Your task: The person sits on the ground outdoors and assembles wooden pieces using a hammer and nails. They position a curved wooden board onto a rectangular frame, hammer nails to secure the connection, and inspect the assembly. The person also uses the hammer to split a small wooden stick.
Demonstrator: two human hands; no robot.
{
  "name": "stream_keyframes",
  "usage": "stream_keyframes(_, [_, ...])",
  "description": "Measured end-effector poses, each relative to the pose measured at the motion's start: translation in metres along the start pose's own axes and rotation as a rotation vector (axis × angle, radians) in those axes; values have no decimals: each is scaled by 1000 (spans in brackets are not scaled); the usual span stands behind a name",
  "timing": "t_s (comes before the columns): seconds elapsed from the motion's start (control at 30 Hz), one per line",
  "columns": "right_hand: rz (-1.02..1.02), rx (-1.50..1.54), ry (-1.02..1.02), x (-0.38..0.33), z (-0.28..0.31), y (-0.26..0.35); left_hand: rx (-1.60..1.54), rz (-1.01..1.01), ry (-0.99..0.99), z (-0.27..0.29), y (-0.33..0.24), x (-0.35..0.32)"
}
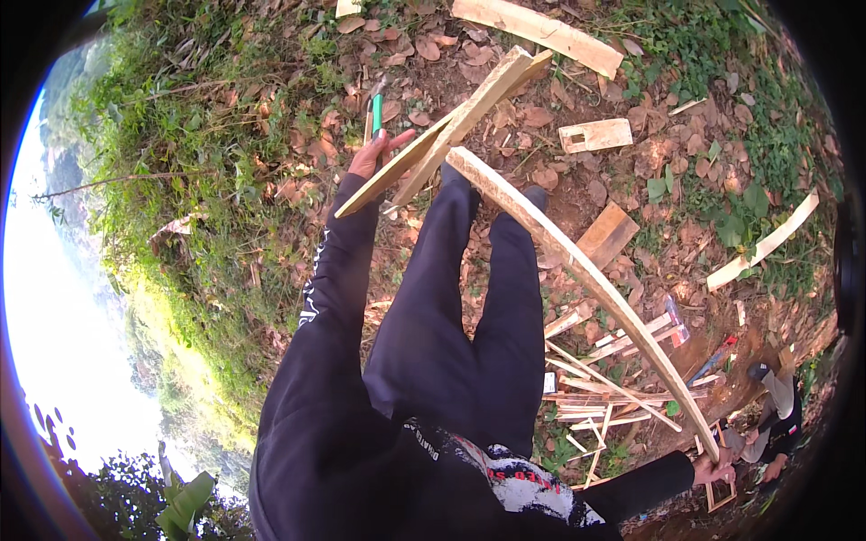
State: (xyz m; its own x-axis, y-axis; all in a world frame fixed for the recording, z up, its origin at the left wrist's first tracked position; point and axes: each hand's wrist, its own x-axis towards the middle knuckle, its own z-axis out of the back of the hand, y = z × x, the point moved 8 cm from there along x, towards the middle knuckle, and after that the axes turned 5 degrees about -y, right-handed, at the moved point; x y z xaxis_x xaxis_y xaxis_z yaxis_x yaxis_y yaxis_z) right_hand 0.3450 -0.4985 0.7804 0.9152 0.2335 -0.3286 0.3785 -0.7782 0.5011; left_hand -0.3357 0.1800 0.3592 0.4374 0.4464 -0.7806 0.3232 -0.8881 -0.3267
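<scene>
My left hand (368,159) is at the far left, partly hidden behind two crossing wooden planks (469,113). Against its fingers stands a slim green-handled tool (377,115), apparently gripped; its other fingers stretch toward the planks. The planks pass over my wrist, and whether that hand bears them is hidden. At the lower right my right hand (713,471) is closed on the near end of a long wooden plank (591,279). This plank slants across the view, its far end up by my feet.
Cut wood strips (613,397) lie piled right of my legs. A notched board (595,136) and a long plank (541,32) lie farther off among dry leaves. Another person (778,406) is close to my right hand. Green bushes (171,243) line the left.
</scene>
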Motion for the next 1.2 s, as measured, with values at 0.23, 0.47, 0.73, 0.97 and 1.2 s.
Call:
stream_keyframes(0.23, [-134,236,-108,-17,90,-23,-91,126,332,-126,46,-52])
stream_keyframes(0.47, [-267,322,-360,-17,167,-18,317,-151,131,-138,21,-72])
stream_keyframes(0.73, [-109,-9,-450,58,244,-92,614,-240,16,-193,-23,-141])
stream_keyframes(0.97, [-130,-891,-173,111,300,-233,577,-364,-69,-225,-51,-207])
stream_keyframes(1.2, [-543,-23,-571,83,328,-475,347,-473,-40,-208,-93,-261])
